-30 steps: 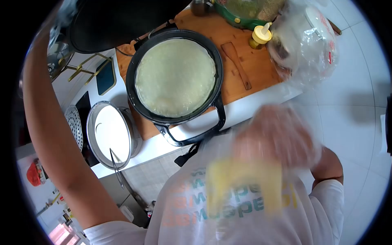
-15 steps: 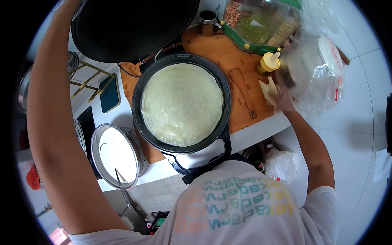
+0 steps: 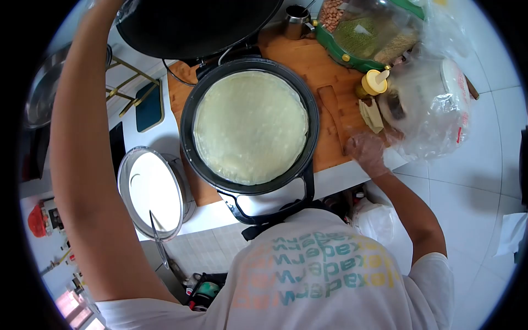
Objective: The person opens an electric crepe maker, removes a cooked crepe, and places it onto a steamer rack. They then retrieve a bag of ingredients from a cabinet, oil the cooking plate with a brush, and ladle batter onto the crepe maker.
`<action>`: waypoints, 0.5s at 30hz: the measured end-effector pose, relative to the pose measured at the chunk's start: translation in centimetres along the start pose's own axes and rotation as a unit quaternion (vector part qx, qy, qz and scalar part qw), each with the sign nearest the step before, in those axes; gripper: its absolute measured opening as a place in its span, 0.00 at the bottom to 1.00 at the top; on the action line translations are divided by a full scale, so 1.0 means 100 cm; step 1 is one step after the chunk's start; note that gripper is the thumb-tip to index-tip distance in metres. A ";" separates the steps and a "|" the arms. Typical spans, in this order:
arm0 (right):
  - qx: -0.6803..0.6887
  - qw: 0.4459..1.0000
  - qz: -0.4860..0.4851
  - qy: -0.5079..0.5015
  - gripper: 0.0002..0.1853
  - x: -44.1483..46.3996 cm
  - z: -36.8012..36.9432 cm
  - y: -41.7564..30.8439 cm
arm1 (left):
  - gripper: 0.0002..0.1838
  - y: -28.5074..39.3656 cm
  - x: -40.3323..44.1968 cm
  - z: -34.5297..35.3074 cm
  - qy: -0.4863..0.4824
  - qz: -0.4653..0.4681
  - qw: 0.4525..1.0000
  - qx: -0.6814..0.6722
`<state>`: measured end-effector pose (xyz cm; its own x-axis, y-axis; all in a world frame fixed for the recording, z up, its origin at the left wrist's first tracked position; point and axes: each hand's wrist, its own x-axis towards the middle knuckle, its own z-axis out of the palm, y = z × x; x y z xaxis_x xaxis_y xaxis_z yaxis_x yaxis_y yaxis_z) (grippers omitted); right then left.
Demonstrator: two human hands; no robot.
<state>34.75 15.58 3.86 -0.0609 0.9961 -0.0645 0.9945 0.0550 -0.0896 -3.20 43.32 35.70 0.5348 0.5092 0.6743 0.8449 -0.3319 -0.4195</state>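
Observation:
On the round black electric griddle point(image 3: 185, 148) lies a large, thin, pale pancake point(image 3: 251, 129) with small bubbles. My right hand point(image 3: 367, 153), in what looks like a clear plastic glove, has its fingers closed at the handle end of a wooden spatula point(image 3: 331, 113), which lies on the wooden board. Just beyond that hand rests a folded pale-yellow cloth or sheet point(image 3: 371, 116). My left arm point(image 3: 82, 143) reaches up beside the raised black lid point(image 3: 198, 27). The left hand is mostly cut off by the top edge, so its fingers are hidden.
To the left stands a metal pot point(image 3: 122, 184) of white liquid with a metal utensil point(image 3: 158, 239) in it. A yellow-topped jar point(image 3: 375, 82), a green grain container point(image 3: 330, 47), a plastic-wrapped container point(image 3: 426, 99) and a steel cup point(image 3: 297, 25) occupy the right and back.
My right hand has let go of the folded pale-yellow piece and moved down and left to the spatula's handle. The view has shifted slightly; the lid stays raised.

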 end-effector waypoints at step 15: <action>0.157 0.981 0.111 -0.006 0.10 -0.011 -0.017 -0.004 | 0.18 0.165 -0.276 -0.147 -0.110 -0.319 0.880 -0.334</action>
<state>34.55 14.62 5.62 0.1524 0.9800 -0.1280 0.9082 -0.1900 -0.3729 -4.19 12.14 19.07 0.0050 0.8782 0.4783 0.8194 -0.2778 0.5014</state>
